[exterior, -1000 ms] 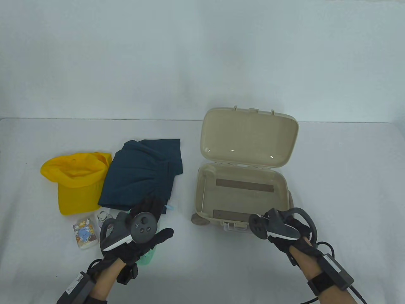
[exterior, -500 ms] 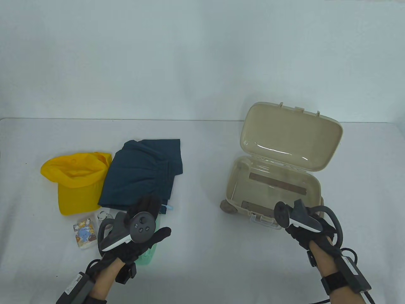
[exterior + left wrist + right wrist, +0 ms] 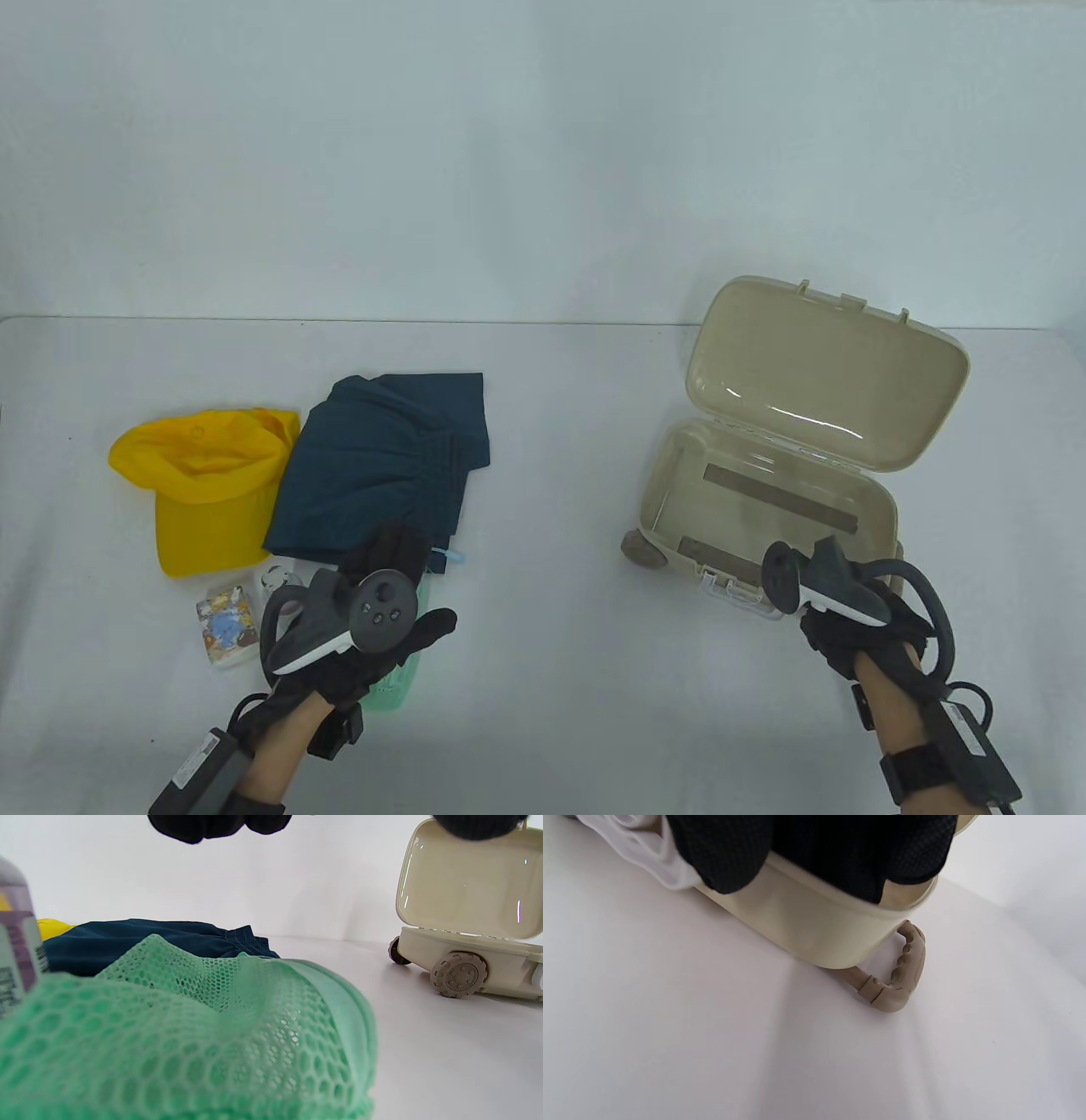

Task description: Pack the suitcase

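The beige suitcase (image 3: pixel 660 475) stands open at the right of the table, lid (image 3: pixel 823 382) up and inside empty. My right hand (image 3: pixel 836 624) grips its near front rim; in the right wrist view my fingers (image 3: pixel 848 853) hook over the suitcase wall (image 3: pixel 814 929). My left hand (image 3: pixel 382 628) hovers open over a green mesh bag (image 3: pixel 394 686), which fills the left wrist view (image 3: pixel 212 1035). Navy shorts (image 3: pixel 382 467) and a yellow cap (image 3: pixel 204 484) lie at the left.
A small cartoon-printed pack (image 3: pixel 226 628) and a small bottle (image 3: pixel 276 581) lie by my left hand. The suitcase's wheel (image 3: pixel 459 974) and carry handle (image 3: pixel 903 976) rest on the white table. The backdrop rises behind the table's far edge.
My right hand has dragged the open suitcase to the right and turned it slightly. My left hand has stayed over the mesh bag.
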`<state>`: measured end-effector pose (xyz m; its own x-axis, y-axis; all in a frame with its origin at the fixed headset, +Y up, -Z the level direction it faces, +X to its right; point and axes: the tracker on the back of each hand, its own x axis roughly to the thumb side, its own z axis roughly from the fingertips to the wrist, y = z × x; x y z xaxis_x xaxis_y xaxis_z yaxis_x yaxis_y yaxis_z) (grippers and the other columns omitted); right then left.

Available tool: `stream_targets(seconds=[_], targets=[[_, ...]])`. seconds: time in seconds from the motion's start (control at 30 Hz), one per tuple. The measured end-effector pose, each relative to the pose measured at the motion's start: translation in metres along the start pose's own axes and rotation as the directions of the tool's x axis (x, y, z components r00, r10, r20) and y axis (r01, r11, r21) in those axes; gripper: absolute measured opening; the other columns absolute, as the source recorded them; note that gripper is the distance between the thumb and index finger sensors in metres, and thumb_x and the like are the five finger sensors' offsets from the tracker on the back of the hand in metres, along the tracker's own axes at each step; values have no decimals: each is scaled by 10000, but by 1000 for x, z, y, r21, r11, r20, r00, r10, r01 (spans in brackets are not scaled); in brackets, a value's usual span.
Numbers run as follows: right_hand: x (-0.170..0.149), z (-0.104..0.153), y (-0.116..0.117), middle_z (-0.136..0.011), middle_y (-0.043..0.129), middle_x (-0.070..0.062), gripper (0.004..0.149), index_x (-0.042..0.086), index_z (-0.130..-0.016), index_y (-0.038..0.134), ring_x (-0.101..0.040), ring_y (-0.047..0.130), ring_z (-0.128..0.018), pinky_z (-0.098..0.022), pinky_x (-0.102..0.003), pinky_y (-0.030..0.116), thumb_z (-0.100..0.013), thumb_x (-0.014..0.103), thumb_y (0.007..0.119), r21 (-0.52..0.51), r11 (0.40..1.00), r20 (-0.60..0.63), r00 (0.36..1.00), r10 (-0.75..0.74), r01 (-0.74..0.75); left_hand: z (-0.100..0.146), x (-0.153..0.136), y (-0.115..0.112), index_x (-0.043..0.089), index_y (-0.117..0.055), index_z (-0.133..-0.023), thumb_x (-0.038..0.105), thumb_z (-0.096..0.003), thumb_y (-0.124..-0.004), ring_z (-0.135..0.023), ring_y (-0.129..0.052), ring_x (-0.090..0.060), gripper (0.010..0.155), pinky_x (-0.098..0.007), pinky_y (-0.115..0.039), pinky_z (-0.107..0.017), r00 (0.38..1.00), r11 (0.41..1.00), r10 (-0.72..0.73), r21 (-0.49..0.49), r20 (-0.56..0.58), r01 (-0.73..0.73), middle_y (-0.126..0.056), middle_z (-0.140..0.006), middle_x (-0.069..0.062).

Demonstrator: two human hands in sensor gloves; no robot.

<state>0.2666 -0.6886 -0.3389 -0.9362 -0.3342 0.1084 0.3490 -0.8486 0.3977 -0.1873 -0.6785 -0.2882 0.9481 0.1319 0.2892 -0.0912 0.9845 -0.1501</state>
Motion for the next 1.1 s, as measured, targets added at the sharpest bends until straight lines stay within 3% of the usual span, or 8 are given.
stream_targets(seconds=[0.07, 0.17, 0.23, 0.3, 0.43, 0.57, 0.83, 1.1], targets=[[2, 10, -13, -1048, 749, -19, 638, 258, -1040, 586, -281, 834, -925, -690, -493, 719, -464, 459, 769, -4, 1000, 20, 999, -27, 27, 0, 0, 1, 170, -169, -1141, 654, -488, -578, -1133, -331, -430, 909, -527, -449, -809, 1000, 1000, 6, 7, 0, -6, -247, -1221, -164], [9, 26, -39, -1079, 708, -40, 685, 238, -1070, 536, -302, 806, -950, -702, -510, 697, -472, 517, 722, -109, 983, 71, 987, -141, 148, 1, -1, 2, 166, -173, -1141, 652, -489, -578, -1131, -340, -433, 909, -526, -455, -807, 1000, 1000, 12, 13, -7, -12, -253, -1220, -166], [20, 37, -55, -1093, 689, -49, 700, 231, -1079, 519, -320, 783, -970, -714, -527, 672, -479, 551, 685, -187, 943, 135, 958, -254, 276, 1, -1, 1, 164, -176, -1142, 652, -489, -577, -1130, -348, -434, 908, -526, -460, -806, 1000, 1000, 13, 16, -15, -12, -260, -1220, -166], [35, 46, -67, -1108, 668, -55, 712, 225, -1088, 500, -332, 765, -983, -720, -533, 656, -487, 584, 637, -263, 861, 226, 895, -385, 436, 2, -1, 1, 159, -188, -1144, 651, -490, -577, -1127, -356, -440, 906, -533, -467, -802, 999, 1000, 10, 20, -32, -10, -271, -1219, -172], [67, 52, -67, -1150, 600, -64, 760, 213, -1110, 441, -370, 687, -1038, -732, -575, 600, -488, 636, 551, -298, 694, 393, 746, -537, 656, 2, 0, -2, 143, -214, -1147, 648, -492, -581, -1120, -381, -449, 904, -536, -482, -794, 998, 1000, -11, 14, -60, 12, -302, -1216, -181], [84, 54, -55, -1188, 525, -69, 814, 213, -1125, 382, -398, 614, -1076, -743, -599, 561, -469, 678, 508, -353, 629, 436, 717, -545, 693, -1, 4, -7, 121, -251, -1147, 642, -492, -592, -1104, -444, -457, 903, -539, -517, -779, 994, 998, -60, 0, -90, 60, -358, -1208, -190], [90, 55, -41, -1198, 495, -79, 841, 205, -1128, 361, -414, 580, -1087, -746, -613, 536, -457, 694, 498, -405, 647, 414, 760, -501, 646, -8, 11, 1, 69, -382, -1132, 653, -488, -622, -1015, -617, -470, 901, -538, -610, -723, 970, 993, -115, -36, -215, 110, -522, -1149, -202], [92, 53, -36, -1188, 512, -87, 834, 198, -1124, 379, -411, 603, -1073, -741, -588, 569, -460, 687, 508, -375, 672, 416, 764, -493, 638, -36, 19, -1, 35, -490, -1110, 655, -481, -653, -825, -861, -423, 898, -498, -744, -615, 901, 960, -260, -194, -347, 202, -745, -1018, -185]])
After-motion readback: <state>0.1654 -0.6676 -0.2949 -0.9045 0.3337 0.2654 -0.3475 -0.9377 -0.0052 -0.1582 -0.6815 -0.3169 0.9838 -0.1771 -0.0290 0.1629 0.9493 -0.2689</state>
